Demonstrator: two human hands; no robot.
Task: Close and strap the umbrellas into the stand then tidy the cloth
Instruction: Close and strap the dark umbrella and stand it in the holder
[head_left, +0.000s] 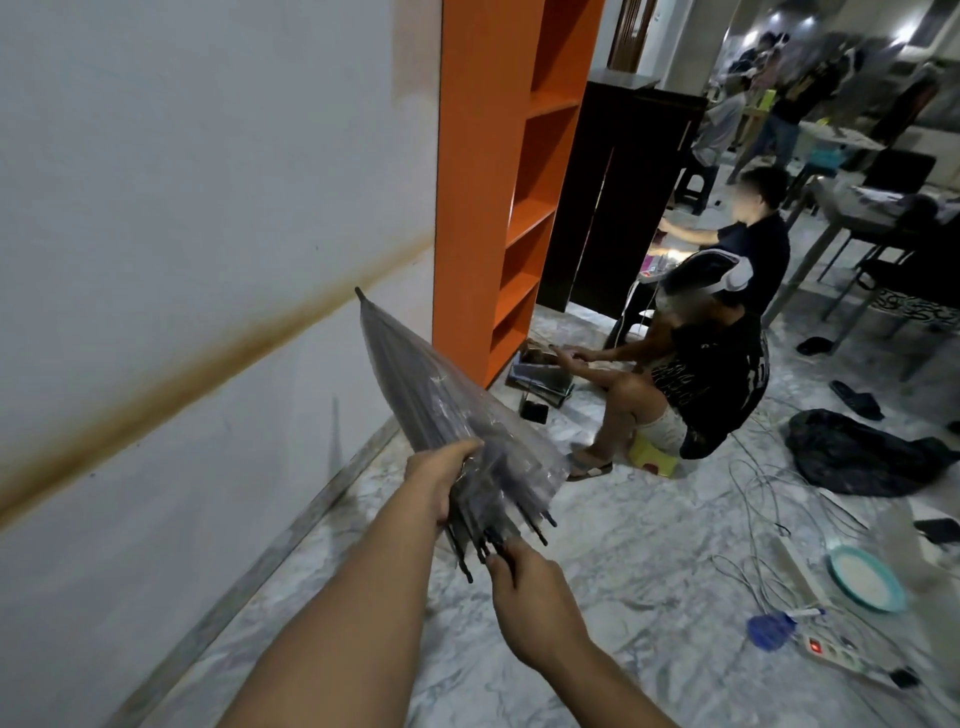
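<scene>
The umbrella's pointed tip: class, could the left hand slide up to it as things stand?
Probably yes. The left hand grips the folded umbrella near its rib ends, and the canopy runs bare up to the tip, with only wall behind.

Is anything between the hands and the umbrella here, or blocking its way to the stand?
Nothing between them: the left hand grips the umbrella around its folded canopy, the right hand holds its lower end. No stand is in view, so that path cannot be judged.

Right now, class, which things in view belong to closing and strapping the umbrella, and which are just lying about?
Job in hand:
umbrella, folded, tip up
left hand, gripping its canopy
right hand, pinching by the rib ends

Lying about:
plate on the floor
power strip
cables
black bag
orange shelf
</scene>
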